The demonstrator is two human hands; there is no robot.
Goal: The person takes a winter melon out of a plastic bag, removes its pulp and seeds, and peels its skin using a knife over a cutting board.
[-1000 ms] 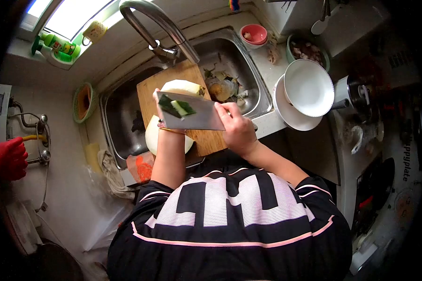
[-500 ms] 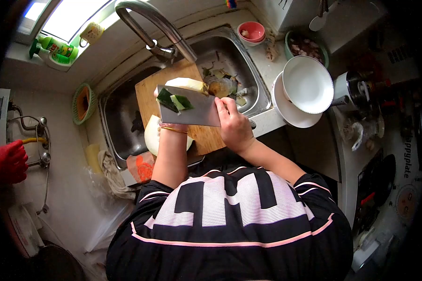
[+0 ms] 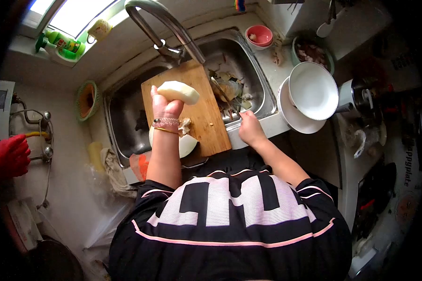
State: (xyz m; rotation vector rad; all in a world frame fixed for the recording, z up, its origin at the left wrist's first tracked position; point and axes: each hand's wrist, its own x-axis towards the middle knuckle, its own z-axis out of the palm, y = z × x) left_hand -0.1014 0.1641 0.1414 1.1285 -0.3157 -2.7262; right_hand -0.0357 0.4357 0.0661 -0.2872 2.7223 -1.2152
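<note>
The pale piece (image 3: 180, 93) is above the far half of the board (image 3: 207, 124), raised in the left hand (image 3: 167, 107). The left hand is turned palm-up and grasps the piece at its near edge; the fingers beneath are hidden. From this hand the piece lies on the far side, toward the tap (image 3: 191, 46). Its long axis runs crosswise to that of the board, with the right end slightly nearer the wearer.

The left hand is the nearer one. The right hand (image 3: 252, 129) is just right of the board, well apart from the piece, and closed on the handle of the knife (image 3: 226, 97). The blade appears edge-on, pointing away from the wearer along the board's right edge; its exact outline is hard to tell.

A second piece (image 3: 188, 145) lies at the board's near left part, partly behind the left forearm. Scraps (image 3: 185, 125) lie beside it.

The board rests across the sink (image 3: 120, 117). Peelings (image 3: 232, 89) fill part of the basin right of the board. Farther right, a white bowl (image 3: 313, 91) stands on the tabletop (image 3: 273, 122). Left of the board, beyond the sink, is a basket (image 3: 97, 100).
</note>
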